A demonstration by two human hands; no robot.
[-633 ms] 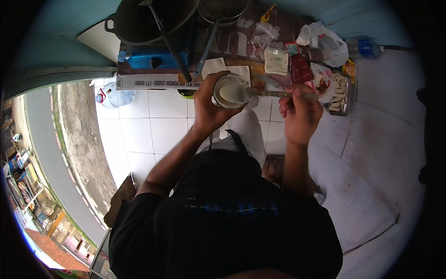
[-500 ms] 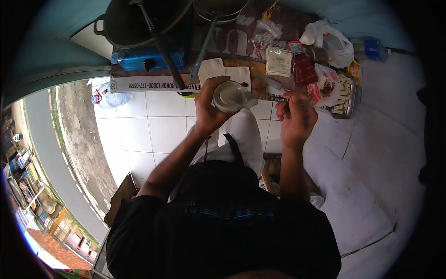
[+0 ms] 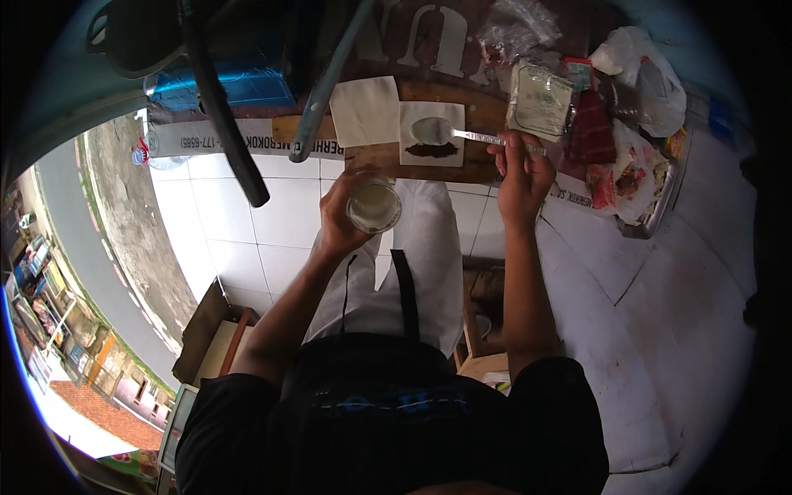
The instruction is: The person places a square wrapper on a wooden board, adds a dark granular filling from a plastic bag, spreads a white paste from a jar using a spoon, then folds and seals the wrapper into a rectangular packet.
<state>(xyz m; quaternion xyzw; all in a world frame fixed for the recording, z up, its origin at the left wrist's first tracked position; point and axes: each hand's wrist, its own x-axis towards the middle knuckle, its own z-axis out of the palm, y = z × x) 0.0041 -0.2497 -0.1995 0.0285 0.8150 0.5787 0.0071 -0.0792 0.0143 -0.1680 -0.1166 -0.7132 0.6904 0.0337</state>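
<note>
My left hand is wrapped round a clear glass with something pale inside, just in front of the table edge. In my right hand is the handle of a metal spoon, held level. Its bowl, which looks whitish, is over a pale square sheet. A strip of dark brown crumbs lies on that sheet beside the spoon. To its left is a second, bare pale sheet. Both sheets lie on a wooden board. I cannot tell exactly what the spoon carries.
A wrapped pale block, a dark red packet and plastic bags crowd the right side. A metal tray stands beyond them. At left, a black handle and a grey-blue handle jut over the table edge near a blue stove.
The spoon has moved from the glass to above the sheet with the brown crumbs. My left hand has brought the glass lower and slightly left. The view has shifted closer to the table.
</note>
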